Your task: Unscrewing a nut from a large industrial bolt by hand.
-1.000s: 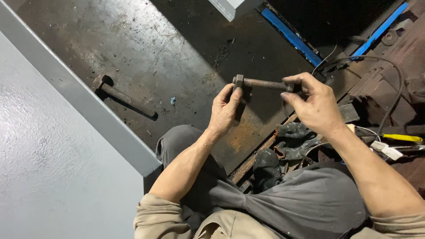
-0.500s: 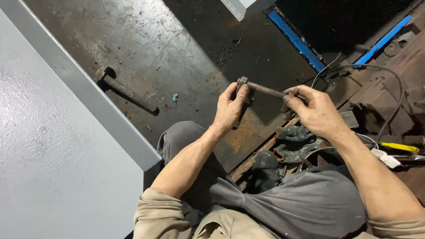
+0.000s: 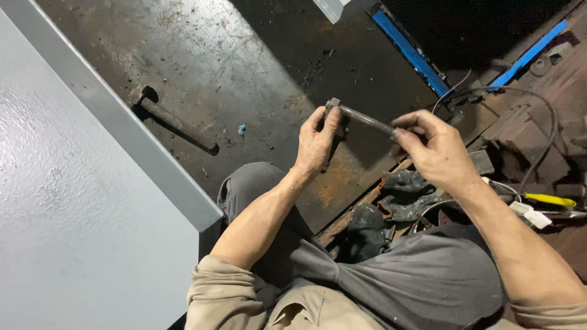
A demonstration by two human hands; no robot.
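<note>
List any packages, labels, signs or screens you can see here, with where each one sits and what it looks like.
Small white tags or labels: on the cluttered floor at the right, beside the right forearm and just below a yellow-handled tool; flat, roughly rectangular, white; too small to tell more.
No packages, signs or screens show.

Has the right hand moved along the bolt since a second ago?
Yes. The right hand slid away from the bolt head, toward the grey gloves.
</note>
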